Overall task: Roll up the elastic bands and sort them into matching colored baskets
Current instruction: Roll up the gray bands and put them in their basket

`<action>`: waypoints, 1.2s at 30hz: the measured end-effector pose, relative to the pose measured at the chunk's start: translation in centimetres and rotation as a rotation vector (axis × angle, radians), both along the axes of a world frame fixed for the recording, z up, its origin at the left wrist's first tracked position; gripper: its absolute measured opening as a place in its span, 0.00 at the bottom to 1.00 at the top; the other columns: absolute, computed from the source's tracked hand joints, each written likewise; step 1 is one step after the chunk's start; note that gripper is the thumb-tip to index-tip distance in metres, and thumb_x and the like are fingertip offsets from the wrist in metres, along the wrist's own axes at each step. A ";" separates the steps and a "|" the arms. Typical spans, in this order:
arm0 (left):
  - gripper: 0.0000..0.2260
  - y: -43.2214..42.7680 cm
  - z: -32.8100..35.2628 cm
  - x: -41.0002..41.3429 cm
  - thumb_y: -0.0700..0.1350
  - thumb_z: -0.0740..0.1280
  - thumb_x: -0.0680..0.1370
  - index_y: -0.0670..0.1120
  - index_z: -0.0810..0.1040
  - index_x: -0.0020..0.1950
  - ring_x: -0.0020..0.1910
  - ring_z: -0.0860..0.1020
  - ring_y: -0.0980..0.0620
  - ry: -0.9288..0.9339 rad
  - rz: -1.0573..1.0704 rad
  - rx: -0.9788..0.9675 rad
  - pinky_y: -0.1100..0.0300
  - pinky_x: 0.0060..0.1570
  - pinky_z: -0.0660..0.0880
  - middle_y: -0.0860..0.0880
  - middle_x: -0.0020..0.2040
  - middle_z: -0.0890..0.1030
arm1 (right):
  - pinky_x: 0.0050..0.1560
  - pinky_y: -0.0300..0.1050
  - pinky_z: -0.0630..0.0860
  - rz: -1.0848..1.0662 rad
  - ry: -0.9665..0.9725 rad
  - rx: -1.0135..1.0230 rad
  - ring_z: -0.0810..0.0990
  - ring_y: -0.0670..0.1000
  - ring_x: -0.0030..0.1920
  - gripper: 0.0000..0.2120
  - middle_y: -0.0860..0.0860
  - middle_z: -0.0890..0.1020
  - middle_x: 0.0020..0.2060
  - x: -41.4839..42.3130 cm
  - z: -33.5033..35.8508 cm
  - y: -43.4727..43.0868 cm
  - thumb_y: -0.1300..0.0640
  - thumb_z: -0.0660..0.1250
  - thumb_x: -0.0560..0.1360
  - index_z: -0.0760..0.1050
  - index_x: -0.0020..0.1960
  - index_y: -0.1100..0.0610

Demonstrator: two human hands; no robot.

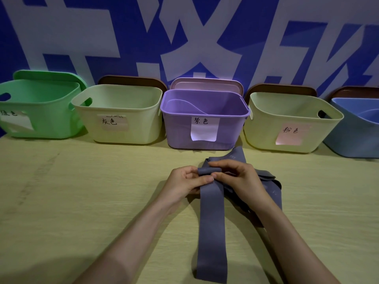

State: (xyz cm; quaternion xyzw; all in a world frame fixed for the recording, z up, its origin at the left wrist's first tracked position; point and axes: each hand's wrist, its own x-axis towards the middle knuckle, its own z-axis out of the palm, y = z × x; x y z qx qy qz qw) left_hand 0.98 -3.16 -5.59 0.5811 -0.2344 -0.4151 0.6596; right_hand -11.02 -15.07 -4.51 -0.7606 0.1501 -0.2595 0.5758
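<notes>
A long grey-purple elastic band [212,226] lies on the wooden table, running from the near edge up to my hands. Its far end is rolled into a small coil [208,171]. My left hand [185,182] pinches the coil from the left and my right hand [239,178] pinches it from the right. More loose band of the same colour [268,181] is heaped under and behind my right hand. Five baskets stand along the wall: green [39,107], cream labelled grey [121,113], purple [205,117], cream labelled pink [291,121], blue [356,130].
The purple basket holds a pale band inside. Lids lean against the wall behind the baskets. A blue and white patterned wall [184,37] closes the back. The wooden table [71,201] spreads to the left of my arms.
</notes>
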 end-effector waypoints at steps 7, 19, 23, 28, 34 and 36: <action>0.17 0.1 0.3 0.1 0.45 0.70 0.74 0.32 0.78 0.55 0.43 0.82 0.49 0.026 0.023 0.000 0.63 0.39 0.79 0.39 0.46 0.83 | 0.53 0.39 0.78 0.009 0.003 -0.036 0.83 0.46 0.52 0.13 0.49 0.86 0.46 0.1 -0.1 0.1 0.67 0.72 0.70 0.83 0.53 0.56; 0.04 0.2 0.5 0.3 0.38 0.71 0.73 0.42 0.78 0.46 0.35 0.80 0.55 0.027 0.087 -0.100 0.67 0.32 0.74 0.47 0.38 0.83 | 0.47 0.38 0.78 0.038 0.121 0.033 0.79 0.45 0.40 0.21 0.48 0.78 0.37 0.2 -0.1 0.0 0.61 0.73 0.71 0.74 0.62 0.52; 0.08 0.1 0.3 0.2 0.34 0.71 0.72 0.43 0.77 0.48 0.34 0.80 0.56 0.000 0.093 -0.114 0.68 0.32 0.74 0.48 0.38 0.83 | 0.46 0.39 0.79 0.044 0.130 0.064 0.81 0.49 0.41 0.20 0.59 0.79 0.40 0.2 -0.2 -0.1 0.62 0.73 0.71 0.75 0.61 0.54; 0.13 0.1 0.0 0.3 0.29 0.72 0.69 0.44 0.77 0.48 0.38 0.81 0.56 -0.046 0.076 -0.149 0.66 0.40 0.77 0.47 0.41 0.82 | 0.43 0.37 0.77 0.018 0.112 0.110 0.80 0.45 0.40 0.13 0.57 0.82 0.43 0.3 0.0 0.1 0.59 0.71 0.73 0.78 0.57 0.58; 0.14 0.0 -0.1 0.2 0.29 0.72 0.68 0.45 0.77 0.47 0.41 0.80 0.58 -0.148 0.049 -0.177 0.67 0.44 0.76 0.50 0.41 0.81 | 0.39 0.34 0.74 0.030 0.097 0.140 0.78 0.41 0.39 0.06 0.51 0.82 0.40 0.4 -0.2 0.2 0.58 0.68 0.76 0.79 0.51 0.59; 0.14 0.0 -0.1 0.2 0.29 0.72 0.69 0.44 0.77 0.49 0.41 0.80 0.57 -0.137 0.047 -0.182 0.66 0.42 0.76 0.49 0.41 0.82 | 0.38 0.33 0.73 0.030 0.073 0.138 0.77 0.39 0.36 0.06 0.50 0.81 0.38 0.3 -0.1 0.1 0.59 0.68 0.76 0.79 0.51 0.60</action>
